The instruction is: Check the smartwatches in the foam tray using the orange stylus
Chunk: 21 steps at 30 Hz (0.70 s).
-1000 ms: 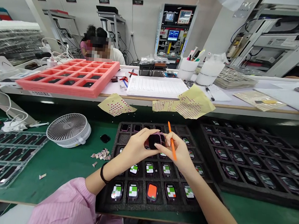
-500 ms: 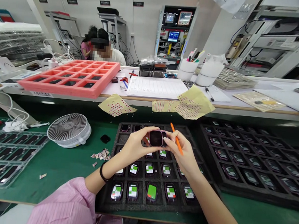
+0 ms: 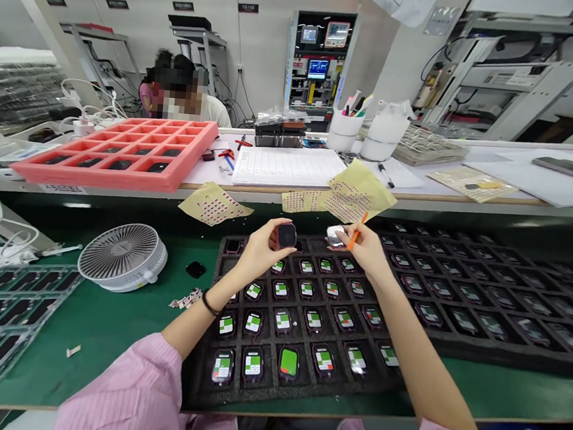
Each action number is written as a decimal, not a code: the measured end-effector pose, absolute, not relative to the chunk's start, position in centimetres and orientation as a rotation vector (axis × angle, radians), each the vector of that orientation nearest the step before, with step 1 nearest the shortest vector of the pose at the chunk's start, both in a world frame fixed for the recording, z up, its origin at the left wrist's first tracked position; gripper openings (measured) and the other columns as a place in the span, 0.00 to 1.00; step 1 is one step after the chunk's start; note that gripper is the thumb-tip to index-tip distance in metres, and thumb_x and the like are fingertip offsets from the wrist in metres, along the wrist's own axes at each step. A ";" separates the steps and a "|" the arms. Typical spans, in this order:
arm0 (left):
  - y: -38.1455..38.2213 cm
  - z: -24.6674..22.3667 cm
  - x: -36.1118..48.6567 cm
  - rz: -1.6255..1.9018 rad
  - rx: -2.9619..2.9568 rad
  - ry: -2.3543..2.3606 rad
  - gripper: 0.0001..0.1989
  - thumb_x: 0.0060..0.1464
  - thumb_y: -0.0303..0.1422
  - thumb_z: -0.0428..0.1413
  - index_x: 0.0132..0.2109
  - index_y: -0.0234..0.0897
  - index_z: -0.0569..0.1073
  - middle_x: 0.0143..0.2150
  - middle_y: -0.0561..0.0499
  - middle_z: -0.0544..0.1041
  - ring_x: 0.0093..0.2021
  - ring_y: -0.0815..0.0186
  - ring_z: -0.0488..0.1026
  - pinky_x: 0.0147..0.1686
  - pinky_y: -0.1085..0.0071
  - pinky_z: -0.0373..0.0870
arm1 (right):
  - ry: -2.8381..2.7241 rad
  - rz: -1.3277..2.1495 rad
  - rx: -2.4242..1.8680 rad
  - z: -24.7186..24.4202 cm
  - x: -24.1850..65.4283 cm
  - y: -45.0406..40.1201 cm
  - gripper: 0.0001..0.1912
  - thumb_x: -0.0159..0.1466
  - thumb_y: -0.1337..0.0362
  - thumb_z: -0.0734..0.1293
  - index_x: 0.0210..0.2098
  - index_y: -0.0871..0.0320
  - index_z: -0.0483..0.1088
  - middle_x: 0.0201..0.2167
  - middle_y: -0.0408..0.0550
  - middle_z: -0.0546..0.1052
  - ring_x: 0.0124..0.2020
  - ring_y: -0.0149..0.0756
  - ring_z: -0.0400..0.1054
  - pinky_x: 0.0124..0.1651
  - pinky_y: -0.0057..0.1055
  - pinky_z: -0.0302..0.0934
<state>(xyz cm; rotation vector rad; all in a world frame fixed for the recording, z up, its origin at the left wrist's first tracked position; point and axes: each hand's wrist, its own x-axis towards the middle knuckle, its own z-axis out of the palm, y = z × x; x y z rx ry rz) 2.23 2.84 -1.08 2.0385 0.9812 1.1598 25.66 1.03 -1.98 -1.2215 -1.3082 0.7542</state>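
My left hand (image 3: 264, 245) holds a dark-faced square watch body (image 3: 286, 236) by its edges, above the back of the black foam tray (image 3: 278, 396). To its right, my right hand (image 3: 367, 250) pinches a pale, shiny square piece (image 3: 335, 236), with an orange pen-like tool (image 3: 358, 231) held upright between the fingers. The two held pieces are apart. Below them, the tray's compartments hold several watches, many with lit green and white screens; one screen (image 3: 289, 362) is almost fully green.
Another black foam tray (image 3: 455, 347) of watches lies at right. At left are a round fan (image 3: 123, 256), a clear tray (image 3: 1, 324) and small scraps (image 3: 186, 298). Yellow sticker sheets (image 3: 216, 203) hang from the shelf edge. A person (image 3: 215, 111) sits beyond.
My hands have moved apart: the left went slightly left and up, the right went right and up. The pale piece is now separate from the dark watch body. The view has shifted a little.
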 end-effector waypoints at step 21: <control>9.1 -9.2 10.6 0.275 2.624 1.129 0.18 0.62 0.35 0.50 0.58 0.40 0.69 0.65 0.42 0.63 0.65 0.52 0.56 0.62 0.46 0.50 | -1.675 0.166 -1.832 -12.1 32.0 7.6 0.12 0.48 0.76 0.59 0.24 0.53 0.55 0.27 0.46 0.72 0.31 0.38 0.68 0.34 0.28 0.57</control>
